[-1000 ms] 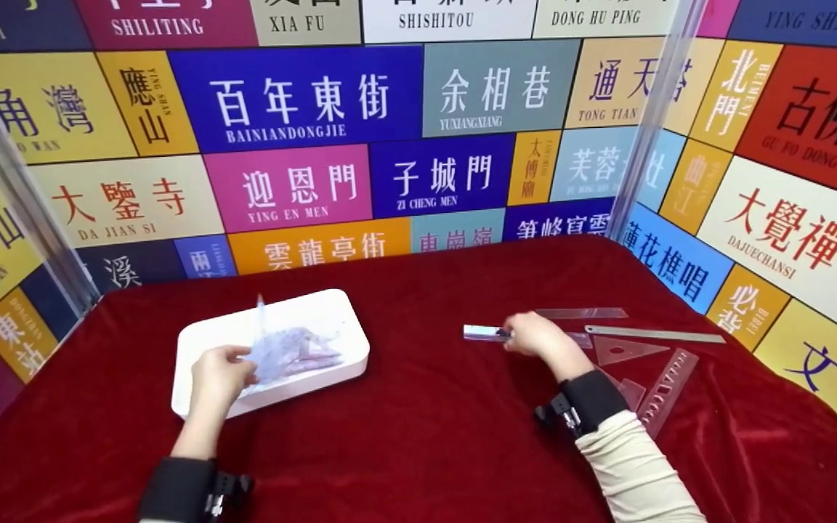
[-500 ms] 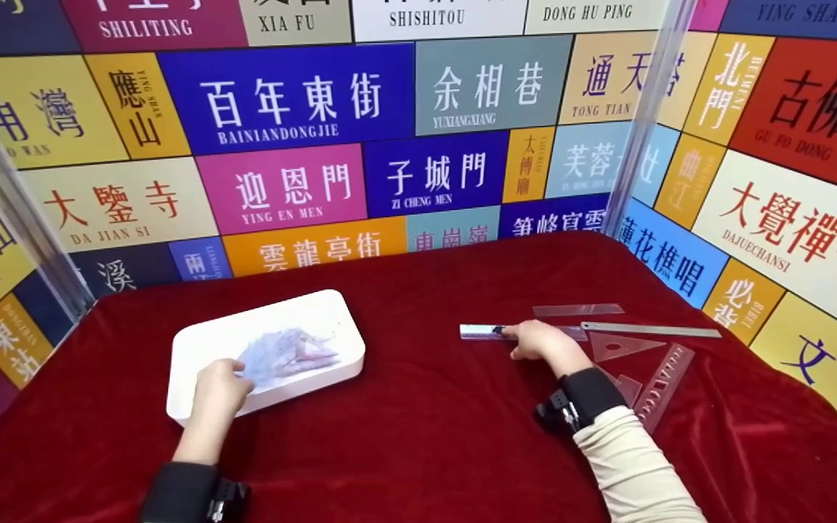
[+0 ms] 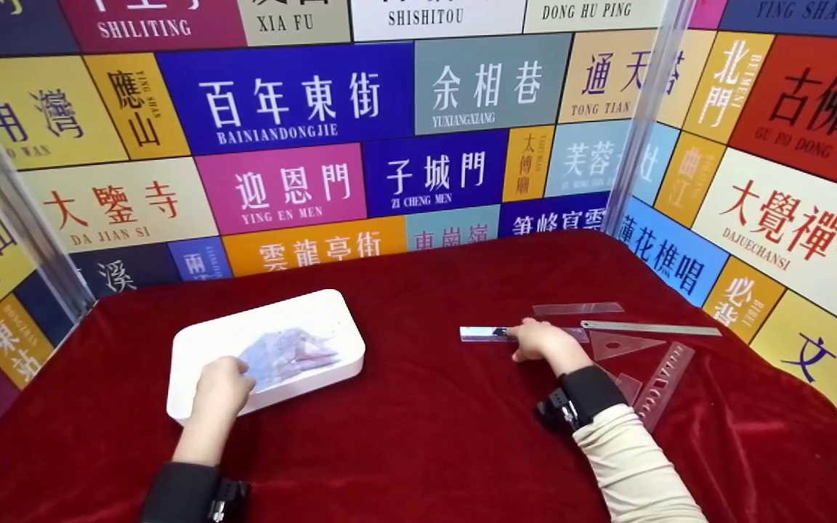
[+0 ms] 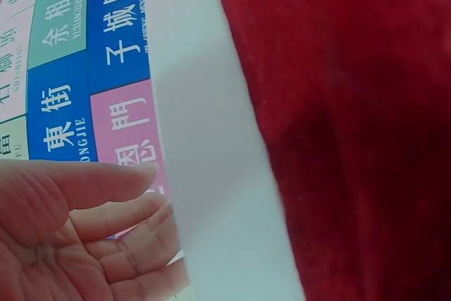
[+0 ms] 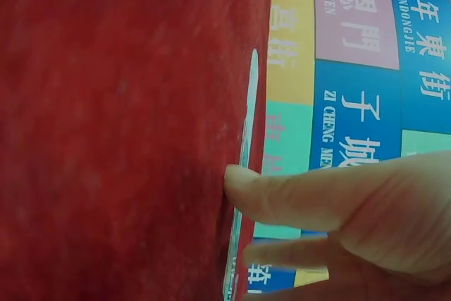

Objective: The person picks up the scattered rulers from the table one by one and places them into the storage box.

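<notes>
My left hand hovers at the near left of a white tray, its fingers loosely bent over the inside. In the left wrist view, the tray's outer wall partly hides the fingertips. A crumpled heap of clear, bluish plastic film lies in the tray beside the left hand. My right hand rests over a shiny clear ruler lying on the red cloth. In the right wrist view, its thumb crosses the ruler's edge, with the other fingers fairly straight on the far side.
Around the right hand lie another clear ruler, a metal ruler, a clear set square and a clear stencil ruler. Red velvet cloth covers the table. Walls of printed signs stand behind and beside it.
The left hand has let go of a piece of plastic film, which has dropped into the heap in the tray. The right hand has gone from pinching at the ruler to lying flatter over it.
</notes>
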`<state>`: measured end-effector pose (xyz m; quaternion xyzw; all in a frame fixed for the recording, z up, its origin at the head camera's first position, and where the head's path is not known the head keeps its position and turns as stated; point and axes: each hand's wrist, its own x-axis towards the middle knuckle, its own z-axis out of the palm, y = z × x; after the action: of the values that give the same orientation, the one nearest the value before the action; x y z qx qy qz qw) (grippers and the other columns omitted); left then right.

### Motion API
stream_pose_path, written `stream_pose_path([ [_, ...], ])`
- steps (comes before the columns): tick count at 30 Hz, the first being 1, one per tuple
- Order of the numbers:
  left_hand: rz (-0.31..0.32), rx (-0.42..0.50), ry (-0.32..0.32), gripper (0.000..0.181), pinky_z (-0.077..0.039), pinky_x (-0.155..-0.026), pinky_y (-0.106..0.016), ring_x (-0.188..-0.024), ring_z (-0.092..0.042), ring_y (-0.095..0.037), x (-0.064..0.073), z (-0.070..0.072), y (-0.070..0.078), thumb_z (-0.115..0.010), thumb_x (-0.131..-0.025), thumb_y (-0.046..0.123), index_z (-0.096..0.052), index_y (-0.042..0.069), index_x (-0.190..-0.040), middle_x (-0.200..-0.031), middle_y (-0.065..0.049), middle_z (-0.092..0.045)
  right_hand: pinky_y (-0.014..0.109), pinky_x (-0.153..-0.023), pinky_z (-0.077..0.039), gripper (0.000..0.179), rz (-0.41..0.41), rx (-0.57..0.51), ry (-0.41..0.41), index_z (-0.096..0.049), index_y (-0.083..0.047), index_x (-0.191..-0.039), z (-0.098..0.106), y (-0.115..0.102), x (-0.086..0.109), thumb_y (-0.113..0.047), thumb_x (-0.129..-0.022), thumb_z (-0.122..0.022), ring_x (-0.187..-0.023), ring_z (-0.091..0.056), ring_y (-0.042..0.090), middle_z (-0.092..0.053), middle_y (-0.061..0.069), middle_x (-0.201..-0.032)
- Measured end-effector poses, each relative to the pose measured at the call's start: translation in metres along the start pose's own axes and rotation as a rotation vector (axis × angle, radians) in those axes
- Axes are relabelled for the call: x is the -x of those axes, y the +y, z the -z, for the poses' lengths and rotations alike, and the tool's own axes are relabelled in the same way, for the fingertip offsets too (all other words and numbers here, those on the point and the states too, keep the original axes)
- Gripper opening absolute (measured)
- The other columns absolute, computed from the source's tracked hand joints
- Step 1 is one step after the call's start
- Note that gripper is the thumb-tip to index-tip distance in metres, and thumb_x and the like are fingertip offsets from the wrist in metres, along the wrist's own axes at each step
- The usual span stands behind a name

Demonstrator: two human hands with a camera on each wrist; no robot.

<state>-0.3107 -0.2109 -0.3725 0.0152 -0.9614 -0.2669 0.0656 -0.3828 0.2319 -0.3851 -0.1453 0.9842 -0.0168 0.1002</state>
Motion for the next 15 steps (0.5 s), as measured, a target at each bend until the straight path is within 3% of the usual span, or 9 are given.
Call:
stream_pose_path([
  [2, -0.001, -0.004, 0.001, 0.033, -0.05, -0.073, -0.048, -0.096, -0.057, -0.046, 0.0, 0.0003, 0.0012, -0.051, -0.076, -0.002, -0.058, -0.018, -0.104, -0.11, -0.034, -0.056, 0.048, -0.091, -0.041, 0.038, 0.019, 0.003, -0.009, -0.057, 0.0, -0.117, -0.0004, -0.0006, 0.0003, -0.01, -0.081, -0.063, -0.105, -0.052, 0.039, -0.056, 0.026, -0.112],
  [5, 0.002, -0.009, 0.002, 0.033, -0.05, -0.07, -0.047, -0.095, -0.057, -0.045, 0.0002, 0.0002, 0.0021, -0.052, -0.076, -0.001, -0.058, -0.017, -0.105, -0.109, -0.033, -0.057, 0.041, -0.082, -0.046, 0.03, 0.088, 0.051, 0.021, -0.061, 0.001, -0.104, 0.0013, -0.0029, 0.0014, -0.008, -0.077, -0.066, -0.088, -0.058, 0.029, -0.064, 0.018, -0.094],
  [8, -0.009, -0.019, 0.019, 0.031, -0.051, -0.07, -0.047, -0.095, -0.058, -0.045, 0.001, -0.0001, 0.0027, -0.053, -0.076, -0.001, -0.06, -0.016, -0.103, -0.107, -0.032, -0.058, 0.038, -0.078, -0.047, 0.028, 0.116, 0.034, 0.028, -0.064, 0.0, -0.1, 0.0052, -0.0053, 0.0035, -0.007, -0.073, -0.069, -0.082, -0.056, 0.024, -0.065, 0.013, -0.09],
  [12, -0.031, -0.024, 0.038, 0.03, -0.05, -0.071, -0.047, -0.094, -0.058, -0.044, 0.0016, -0.0003, 0.0041, -0.054, -0.075, -0.001, -0.061, -0.016, -0.1, -0.104, -0.032, -0.06, 0.04, -0.081, -0.046, 0.033, 0.09, -0.021, 0.007, -0.065, -0.001, -0.104, 0.0072, -0.0035, 0.005, -0.004, -0.072, -0.069, -0.087, -0.056, 0.027, -0.064, 0.015, -0.097],
  [15, -0.037, -0.018, 0.035, 0.03, -0.05, -0.072, -0.047, -0.094, -0.058, -0.044, 0.0013, -0.0006, 0.0048, -0.055, -0.074, 0.0, -0.061, -0.016, -0.099, -0.103, -0.032, -0.06, 0.041, -0.081, -0.046, 0.03, 0.041, -0.002, 0.016, -0.066, -0.001, -0.101, 0.0049, 0.0017, 0.0047, -0.004, -0.071, -0.069, -0.088, -0.056, 0.029, -0.064, 0.016, -0.096],
])
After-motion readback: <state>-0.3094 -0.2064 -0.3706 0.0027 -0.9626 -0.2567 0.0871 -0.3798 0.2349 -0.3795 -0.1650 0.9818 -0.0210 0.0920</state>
